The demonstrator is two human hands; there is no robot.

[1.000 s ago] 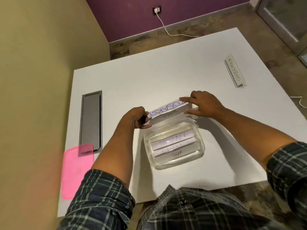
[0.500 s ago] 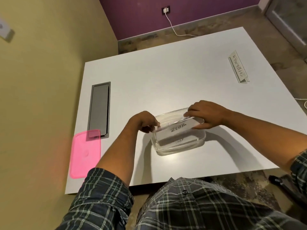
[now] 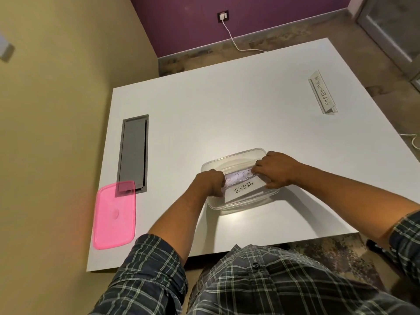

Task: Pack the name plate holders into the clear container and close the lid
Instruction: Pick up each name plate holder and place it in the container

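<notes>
The clear container [image 3: 229, 161] stands on the white table near its front edge. Inside it lies a name plate holder marked ZEBRA [image 3: 244, 189], with other holders beneath it. My left hand [image 3: 210, 184] grips the holder's left end and my right hand [image 3: 276, 168] grips its right end, both reaching into the container. Another name plate holder marked SUPERMAN [image 3: 322, 93] lies alone at the far right of the table. The pink lid [image 3: 114, 214] lies flat at the table's front left.
A grey cable hatch [image 3: 134, 151] is set into the white table [image 3: 227, 110] on the left, partly under the pink lid. A yellow wall runs close along the table's left edge. A white cable [image 3: 236, 45] trails over the floor behind.
Both hands lowered the ZEBRA holder from above the container's far rim down into the container, where it now rests on the others.
</notes>
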